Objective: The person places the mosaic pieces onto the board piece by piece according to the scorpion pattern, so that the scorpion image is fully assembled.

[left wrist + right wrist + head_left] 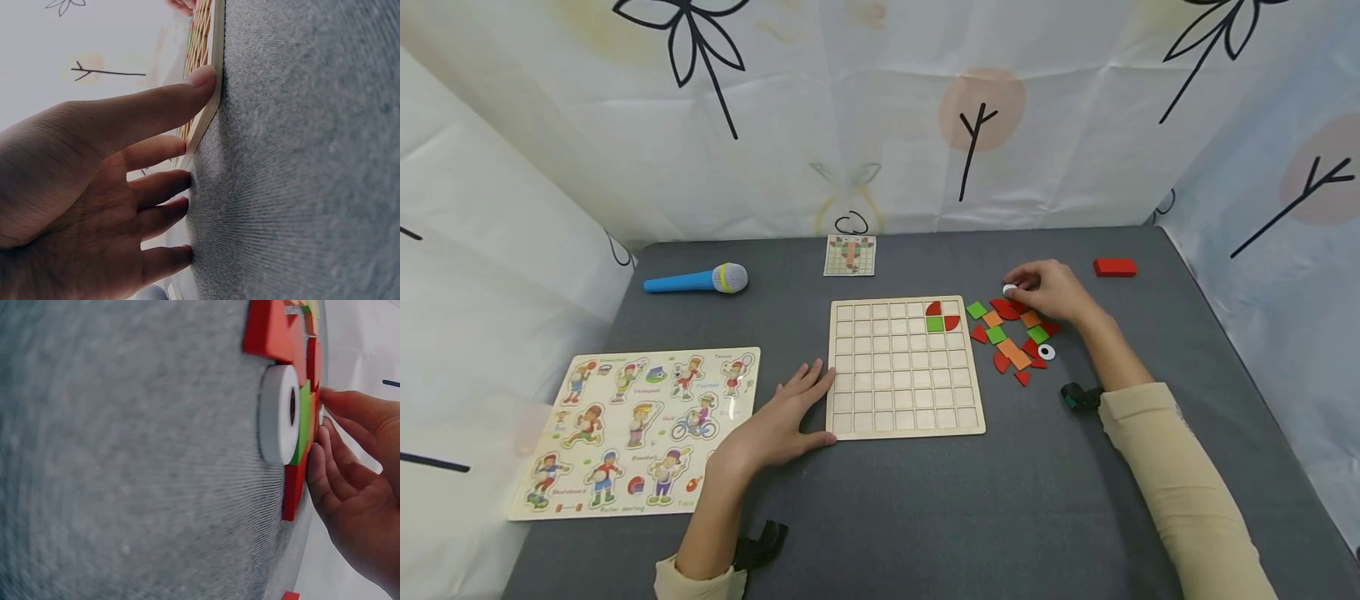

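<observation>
Your right fingers [1037, 271] pinch a white disc [1009, 287], right of the grid board [895, 367] your spread left fingers [817, 389] touch.

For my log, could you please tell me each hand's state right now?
Left hand: open, touching the grid board.
Right hand: closed, pinching a white piece.

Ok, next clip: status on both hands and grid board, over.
Left hand touching the grid board, left edge. Right hand pinching a white piece. Two red pieces, one green piece set upper right. Loose pieces beside it, not covering it.
</observation>
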Motion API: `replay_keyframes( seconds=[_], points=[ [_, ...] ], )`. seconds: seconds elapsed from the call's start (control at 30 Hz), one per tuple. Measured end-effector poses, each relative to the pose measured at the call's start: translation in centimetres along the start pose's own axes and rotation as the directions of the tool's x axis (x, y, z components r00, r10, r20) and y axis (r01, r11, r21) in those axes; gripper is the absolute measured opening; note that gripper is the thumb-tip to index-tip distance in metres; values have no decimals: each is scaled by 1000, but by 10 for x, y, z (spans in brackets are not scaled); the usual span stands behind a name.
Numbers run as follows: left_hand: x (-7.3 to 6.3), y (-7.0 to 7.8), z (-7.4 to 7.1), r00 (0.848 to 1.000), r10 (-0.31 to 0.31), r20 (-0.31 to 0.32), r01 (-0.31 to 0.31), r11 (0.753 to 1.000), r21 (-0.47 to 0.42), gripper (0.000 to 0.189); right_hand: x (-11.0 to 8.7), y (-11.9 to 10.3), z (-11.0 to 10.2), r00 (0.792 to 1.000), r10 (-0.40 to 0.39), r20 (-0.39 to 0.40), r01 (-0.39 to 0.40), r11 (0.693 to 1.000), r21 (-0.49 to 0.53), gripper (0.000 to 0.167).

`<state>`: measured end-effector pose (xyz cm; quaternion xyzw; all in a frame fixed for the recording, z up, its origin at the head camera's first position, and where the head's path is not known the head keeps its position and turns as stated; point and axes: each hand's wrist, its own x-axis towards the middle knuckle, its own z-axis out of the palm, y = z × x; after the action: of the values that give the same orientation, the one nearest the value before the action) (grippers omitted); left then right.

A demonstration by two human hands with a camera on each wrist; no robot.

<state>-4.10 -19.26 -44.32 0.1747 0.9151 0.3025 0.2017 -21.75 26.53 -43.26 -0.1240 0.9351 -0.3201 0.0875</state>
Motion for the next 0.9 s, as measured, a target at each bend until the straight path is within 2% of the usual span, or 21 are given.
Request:
replay_keyframes(
  seconds=[0.07, 0.27, 0.47, 0.7, 0.9],
  points=[
    [1, -6, 3, 1000, 18, -13, -18, 1000, -7, 99, 1, 1, -1, 1000, 6, 7, -5, 1000, -4, 31],
    [0, -7, 2, 999, 31, -9, -31, 999, -17, 99, 4, 1, -7, 998, -19, 60, 20, 1000, -7, 33],
    [2, -11, 5, 1000, 1, -4, -1, 1000, -2, 98, 7, 1, -9, 996, -38, 77, 41, 998, -46, 32],
    [-3, 3, -3, 1000, 24, 5, -24, 999, -29, 98, 7, -1, -5, 998, -37, 59, 41, 997, -60, 31],
    [-4, 14, -8, 999, -22, 32, 22, 1000, -1, 95, 2, -14, -1, 998, -66, 14, 66, 998, -8, 30]
  ],
)
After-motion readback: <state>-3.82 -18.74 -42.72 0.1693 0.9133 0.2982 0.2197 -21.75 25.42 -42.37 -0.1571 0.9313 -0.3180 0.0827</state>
